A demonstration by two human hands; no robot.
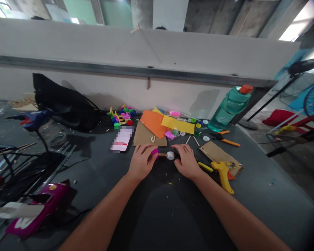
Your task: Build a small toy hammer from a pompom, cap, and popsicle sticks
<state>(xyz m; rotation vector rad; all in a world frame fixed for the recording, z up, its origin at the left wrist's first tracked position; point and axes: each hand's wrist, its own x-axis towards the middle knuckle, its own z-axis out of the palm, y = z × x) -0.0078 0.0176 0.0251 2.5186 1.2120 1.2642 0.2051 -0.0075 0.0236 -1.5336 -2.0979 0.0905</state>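
My left hand [142, 161] is closed, its fingertips pinching a bright pink round piece [154, 153] that looks like a bottle cap. A thin brown strip [162, 154] runs from it to a white round cap [170, 155] lying between my two hands. Just right of the white cap, my right hand [186, 160] rests low over the table with bent fingers. A dark edge shows at its fingertips, but what they hold is hidden. Close behind that wrist lie a yellow handle [205, 167] and a yellow glue gun [223, 174].
Beyond my hands lie cardboard [146, 137], orange paper [154, 122], yellow paper [178, 124] and loose caps. A phone [122, 139] lies left, pliers [229, 139] right. A teal bottle [226, 109] stands by the wall. A magenta power strip [42, 209] sits front left.
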